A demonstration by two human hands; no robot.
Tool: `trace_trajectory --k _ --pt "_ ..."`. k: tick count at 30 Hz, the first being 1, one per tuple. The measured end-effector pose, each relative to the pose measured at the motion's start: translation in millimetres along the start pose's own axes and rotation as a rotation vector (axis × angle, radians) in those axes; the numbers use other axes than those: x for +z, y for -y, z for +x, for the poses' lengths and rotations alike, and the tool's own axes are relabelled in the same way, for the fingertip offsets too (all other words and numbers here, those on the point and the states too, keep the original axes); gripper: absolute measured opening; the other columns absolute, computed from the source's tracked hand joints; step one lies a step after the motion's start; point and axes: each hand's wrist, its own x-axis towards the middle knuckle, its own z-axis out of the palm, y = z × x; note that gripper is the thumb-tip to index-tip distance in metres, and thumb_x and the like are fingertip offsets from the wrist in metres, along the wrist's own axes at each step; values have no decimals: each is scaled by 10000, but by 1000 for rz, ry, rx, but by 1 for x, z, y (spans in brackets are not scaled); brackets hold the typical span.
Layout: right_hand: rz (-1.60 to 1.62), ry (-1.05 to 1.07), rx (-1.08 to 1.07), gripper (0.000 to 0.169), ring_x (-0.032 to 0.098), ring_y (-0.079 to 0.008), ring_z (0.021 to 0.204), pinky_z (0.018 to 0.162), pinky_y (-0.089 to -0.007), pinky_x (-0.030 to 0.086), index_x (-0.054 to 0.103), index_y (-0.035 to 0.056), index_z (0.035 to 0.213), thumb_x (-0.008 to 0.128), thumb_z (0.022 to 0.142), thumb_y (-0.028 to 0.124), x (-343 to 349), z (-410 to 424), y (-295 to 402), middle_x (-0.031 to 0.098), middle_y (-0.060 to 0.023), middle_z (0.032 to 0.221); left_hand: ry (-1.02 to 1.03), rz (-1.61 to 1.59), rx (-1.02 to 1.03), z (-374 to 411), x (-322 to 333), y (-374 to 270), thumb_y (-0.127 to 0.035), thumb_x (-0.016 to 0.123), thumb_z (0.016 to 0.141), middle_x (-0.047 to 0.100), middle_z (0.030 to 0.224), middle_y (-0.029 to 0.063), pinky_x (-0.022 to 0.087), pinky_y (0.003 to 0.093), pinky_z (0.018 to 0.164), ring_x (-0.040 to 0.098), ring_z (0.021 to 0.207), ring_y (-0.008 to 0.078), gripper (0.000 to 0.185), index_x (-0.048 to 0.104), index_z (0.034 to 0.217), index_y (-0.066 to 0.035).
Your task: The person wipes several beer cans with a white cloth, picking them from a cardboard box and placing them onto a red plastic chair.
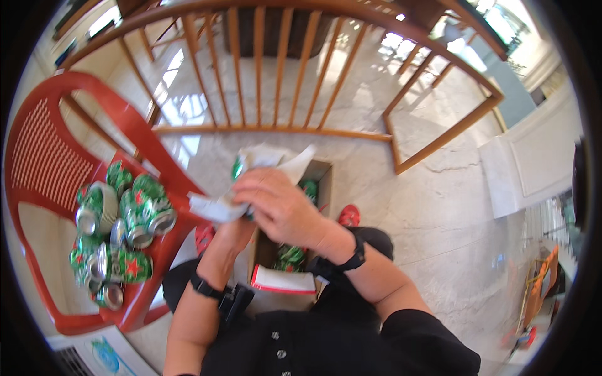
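A crumpled white sheet (218, 209), paper or thin cloth, is held in front of me above a cardboard box. Shiny green material (237, 167) shows at its far left edge; whether it is a can is unclear. My right hand (280, 202) lies over the sheet with bent fingers pinching it. Below and to its left, my left hand (239, 231) supports the same bundle, its fingers mostly hidden. Beneath both hands stands the open cardboard box (324, 181), with crushed green cans (290, 257) inside and a white flap with a red edge (284, 280) nearest me.
On the left, a red plastic chair (136, 110) carries several green drink cans (124, 264), some dented. A wooden railing (273, 129) crosses the tiled floor ahead. Red footwear (349, 215) shows beside the box. A printed carton (101, 352) lies lower left, an orange item (541, 286) far right.
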Motion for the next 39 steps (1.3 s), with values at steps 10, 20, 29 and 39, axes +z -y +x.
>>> trace_trajectory --k 10,20,29,39 --pt "-67 -221 203 298 517 -294 978 882 -399 411 621 66 942 644 649 19 -17 -5 -2 555 -94 1007 -31 32 141 0 20 -16 -485 381 946 519 1255 78 410 377 987 511 1156 217 518 464 1259 -81" --pt "-149 -86 -118 254 518 -275 1018 889 -399 405 626 73 966 677 724 129 -7 -10 21 561 -75 1032 1 -142 59 -17 14 -27 -632 361 883 596 1144 85 411 372 972 566 1063 219 649 533 1194 -88" --pt "-105 -122 -37 253 547 -264 820 736 -369 453 658 82 881 724 637 73 3 -14 23 551 -71 902 12 111 238 -1 11 -23 -575 340 926 605 1118 70 436 338 925 575 1033 208 598 542 1205 -87" --pt "-219 -131 -92 244 570 -260 774 667 -356 454 633 63 819 699 591 8 7 -6 15 577 -64 855 29 40 160 -10 31 -31 -485 270 975 613 1106 82 476 309 882 593 1015 172 554 522 1215 -53"
